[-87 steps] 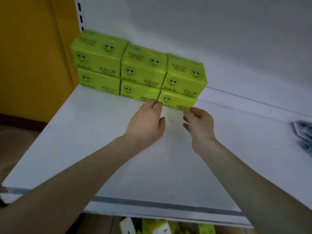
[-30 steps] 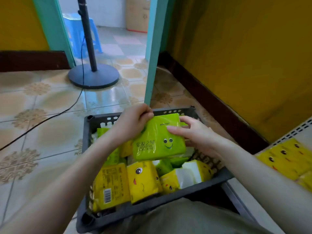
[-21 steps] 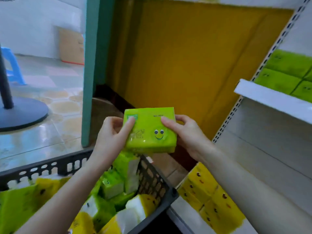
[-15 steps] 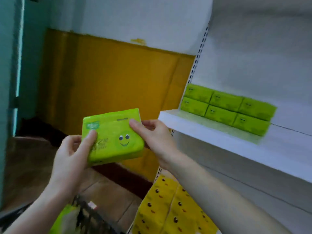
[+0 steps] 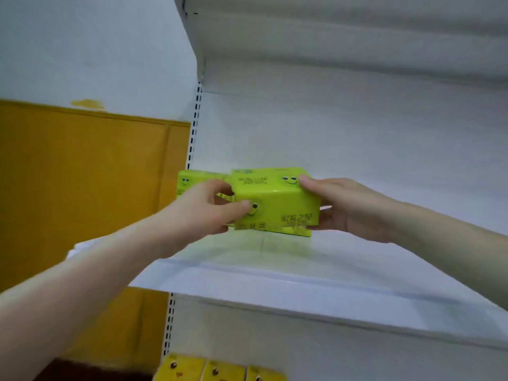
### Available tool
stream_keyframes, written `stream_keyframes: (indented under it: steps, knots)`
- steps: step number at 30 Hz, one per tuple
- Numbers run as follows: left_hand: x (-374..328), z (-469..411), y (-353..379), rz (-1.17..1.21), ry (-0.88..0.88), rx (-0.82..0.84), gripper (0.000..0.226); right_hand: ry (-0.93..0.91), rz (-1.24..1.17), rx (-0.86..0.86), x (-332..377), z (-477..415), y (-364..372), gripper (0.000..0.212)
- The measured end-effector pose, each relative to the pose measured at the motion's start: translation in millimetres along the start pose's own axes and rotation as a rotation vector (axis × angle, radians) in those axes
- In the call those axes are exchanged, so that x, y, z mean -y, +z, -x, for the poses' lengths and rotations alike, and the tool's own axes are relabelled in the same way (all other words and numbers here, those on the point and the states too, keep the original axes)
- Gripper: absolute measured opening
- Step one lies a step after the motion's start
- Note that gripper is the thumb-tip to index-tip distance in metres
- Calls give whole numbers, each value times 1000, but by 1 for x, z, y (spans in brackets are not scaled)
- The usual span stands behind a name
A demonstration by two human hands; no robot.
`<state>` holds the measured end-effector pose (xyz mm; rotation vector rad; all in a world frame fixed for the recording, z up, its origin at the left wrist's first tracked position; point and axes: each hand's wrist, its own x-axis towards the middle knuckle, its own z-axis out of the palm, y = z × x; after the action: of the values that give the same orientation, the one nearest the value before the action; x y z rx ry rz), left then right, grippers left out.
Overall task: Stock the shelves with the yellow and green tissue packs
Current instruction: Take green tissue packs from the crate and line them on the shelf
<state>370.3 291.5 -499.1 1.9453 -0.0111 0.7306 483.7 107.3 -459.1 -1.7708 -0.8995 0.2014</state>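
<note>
Since half a second ago the green tissue pack (image 5: 277, 204) has travelled from out in front of the shelf edge to a spot above the white shelf (image 5: 275, 273) itself, and the view has tipped upward with it.

Both hands carry it. The left hand (image 5: 198, 213) wraps the pack's left end, thumb pressed on the front face beside the printed smile. The right hand (image 5: 351, 207) grips the right end, thumb on the top corner and fingers curled under and behind. The pack's long axis runs straight across from one hand to the other, with the broad printed face turned toward the person. Whether its lower edge already touches the shelf cannot be told; a green reflection shows just below it.

What the coming move seems to turn on is the stocked green packs (image 5: 189, 182), which lie beyond the left hand, further in and to its left, against the slotted upright (image 5: 194, 127). The held pack hides the rest of that row. The left hand is the nearer one to the row, and the right hand is on the bare side of the shelf.

Yellow tissue packs (image 5: 217, 371) sit on the lower shelf, below both forearms.
</note>
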Motion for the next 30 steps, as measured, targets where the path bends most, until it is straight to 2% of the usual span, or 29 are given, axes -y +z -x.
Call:
stream_keyframes:
  steps: [3, 6, 9, 12, 17, 19, 22, 26, 30]
  knots:
    - [-9, -40, 47, -222, 4, 194, 19, 120, 131, 71, -23, 3, -61, 63]
    - [-14, -74, 92, -358, -34, 339, 26, 240, 329, 91, -44, 1, -109, 55]
    - [-13, -103, 130, -420, -79, 398, 24, 335, 499, 49, -64, -7, -140, 46]
    - [-7, -128, 158, -385, -140, 362, 11, 314, 683, -61, -82, -23, -151, 43]
    - [0, -154, 180, -133, -238, 225, 27, 151, 683, -193, -108, -61, -146, 38]
    - [5, -160, 183, -138, -271, 207, 27, 90, 697, -223, -121, -75, -146, 36]
    - [14, -165, 187, -235, -308, 212, 29, 66, 719, -223, -143, -89, -150, 48]
    - [13, -166, 184, -302, -309, 217, 26, 119, 458, -229, -161, -93, -152, 64]
    - [5, -155, 176, -263, -271, 188, 12, 74, 666, -284, -150, -90, -151, 65]
